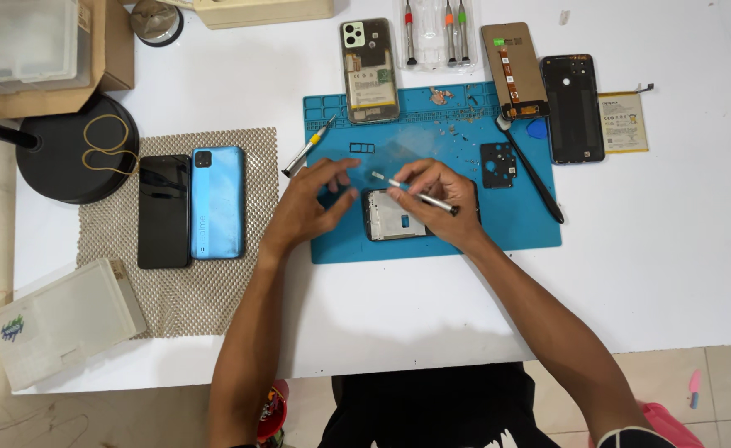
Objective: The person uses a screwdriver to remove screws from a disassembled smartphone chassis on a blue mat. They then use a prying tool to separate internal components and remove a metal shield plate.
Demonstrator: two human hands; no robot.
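My right hand [440, 199] holds a thin silver tool [415, 194], like a small screwdriver, slanted over an opened phone frame [392, 217] that lies on the blue work mat [515, 217]. My left hand [309, 203] hovers beside the frame's left end, fingers spread and empty, fingertips close to the tool's tip. Part of the frame is hidden under both hands.
On the mat lie a yellow-tipped screwdriver [307, 149], a black plastic cover piece [498, 164], a black spudger [536, 176] and small screws. Behind it are an opened phone [370, 70], a screwdriver set [436, 33], a display panel [513, 70], a black back cover [573, 108] and a battery [624, 122]. Two phones [191, 207] rest on a mesh pad at left.
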